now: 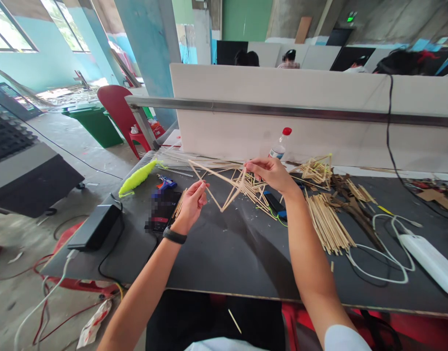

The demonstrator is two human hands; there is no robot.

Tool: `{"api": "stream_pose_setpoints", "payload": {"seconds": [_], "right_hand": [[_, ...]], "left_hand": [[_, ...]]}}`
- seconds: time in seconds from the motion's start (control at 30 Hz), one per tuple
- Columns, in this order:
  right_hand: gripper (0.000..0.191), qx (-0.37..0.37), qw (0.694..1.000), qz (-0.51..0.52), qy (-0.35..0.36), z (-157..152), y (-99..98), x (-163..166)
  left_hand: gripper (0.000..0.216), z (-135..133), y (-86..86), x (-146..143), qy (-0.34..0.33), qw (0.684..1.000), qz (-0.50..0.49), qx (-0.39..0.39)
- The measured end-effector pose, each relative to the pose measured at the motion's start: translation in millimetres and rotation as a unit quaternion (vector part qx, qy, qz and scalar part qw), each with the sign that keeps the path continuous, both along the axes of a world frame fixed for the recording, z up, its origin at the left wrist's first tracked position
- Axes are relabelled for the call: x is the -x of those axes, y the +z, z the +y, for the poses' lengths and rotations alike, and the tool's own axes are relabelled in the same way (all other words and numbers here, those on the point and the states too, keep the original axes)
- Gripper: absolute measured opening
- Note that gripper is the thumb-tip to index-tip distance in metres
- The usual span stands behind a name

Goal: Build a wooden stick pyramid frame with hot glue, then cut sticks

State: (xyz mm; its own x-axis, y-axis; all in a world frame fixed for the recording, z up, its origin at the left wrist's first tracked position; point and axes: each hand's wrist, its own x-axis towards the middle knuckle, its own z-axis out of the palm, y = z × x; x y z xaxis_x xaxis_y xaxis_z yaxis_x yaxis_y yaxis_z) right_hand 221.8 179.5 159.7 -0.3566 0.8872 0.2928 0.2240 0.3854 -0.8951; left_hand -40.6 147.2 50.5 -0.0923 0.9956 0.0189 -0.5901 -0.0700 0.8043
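Together, left hand (191,202) and right hand (272,173), fingertips tight on stick frame (213,197) (above table (227,253)).

Bright daylight from upper-left windows (65,27), soft shadows on the table (227,258), wide-angle edge distortion

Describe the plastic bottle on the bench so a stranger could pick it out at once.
Start at the dark worktable and follow it to its far edge, where the white partition rises. The bottle is at the partition's foot, just beyond the right hand. It is clear with a red cap, the only such thing among the pale wooden sticks.
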Motion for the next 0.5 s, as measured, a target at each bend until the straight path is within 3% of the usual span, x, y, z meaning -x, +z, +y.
{"api": "stream_pose_setpoints", "payload": {"seconds": [0.3,0.5], "right_hand": [[0.031,0.019,1.0,0.004,0.0,2.9,-4.8,1.7],[0.044,0.049,0.998,0.036,-0.013,4.5,-5.8,1.6]], "left_hand": [[0.04,-0.8,1.3,1.3,0.004,1.0,-0.016,0.003],[0.037,-2.1,5.2,2.4,0.0,1.0,-0.013,0.007]]}}
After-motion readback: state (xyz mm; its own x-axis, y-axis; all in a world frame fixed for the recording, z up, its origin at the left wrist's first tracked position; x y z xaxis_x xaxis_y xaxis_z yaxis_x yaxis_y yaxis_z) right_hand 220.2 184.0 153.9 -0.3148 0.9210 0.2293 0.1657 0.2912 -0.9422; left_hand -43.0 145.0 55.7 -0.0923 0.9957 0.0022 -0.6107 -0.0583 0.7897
